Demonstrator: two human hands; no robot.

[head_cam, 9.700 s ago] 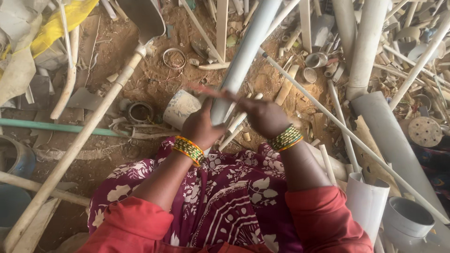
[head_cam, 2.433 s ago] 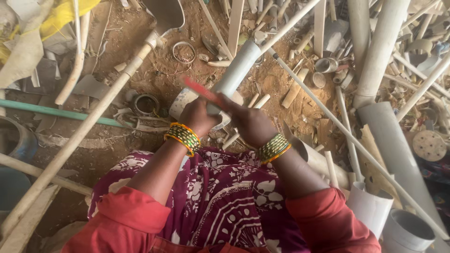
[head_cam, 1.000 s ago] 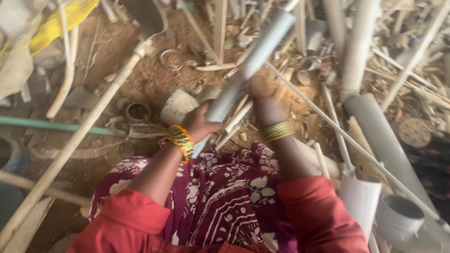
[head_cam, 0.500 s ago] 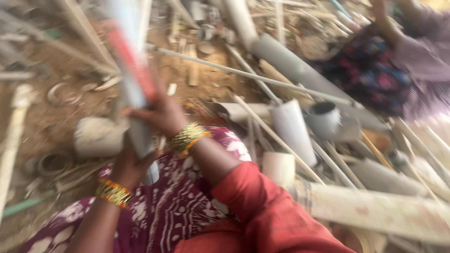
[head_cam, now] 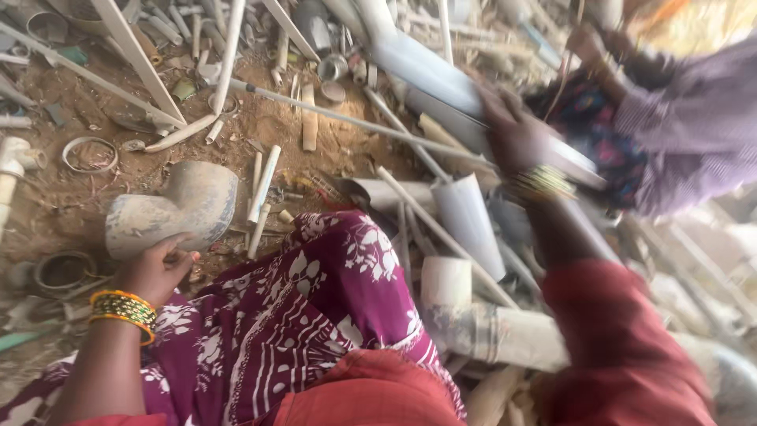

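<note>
My right hand [head_cam: 514, 132] reaches out to the right and grips a long grey plastic pipe [head_cam: 430, 69] that runs from the top middle down towards the right. The hand and pipe are blurred. My left hand [head_cam: 158, 267], with bangles on the wrist, sits low on the left with its fingers curled. It touches the lower edge of a large dusty grey pipe elbow [head_cam: 175, 207] on the ground and holds nothing that I can see. My lap in purple patterned cloth [head_cam: 315, 308] fills the bottom middle.
Another person in purple and dark patterned clothes [head_cam: 686, 118] sits at the upper right, close to the pipe's far end. Cut white pipe pieces [head_cam: 465, 221] lie by my right knee. Thin pipes [head_cam: 229, 55], rings and offcuts litter the sandy ground.
The view has swung right. My left hand let go of the long pipe and dropped beside the elbow. My right hand carried the pipe out to the right, towards the other person.
</note>
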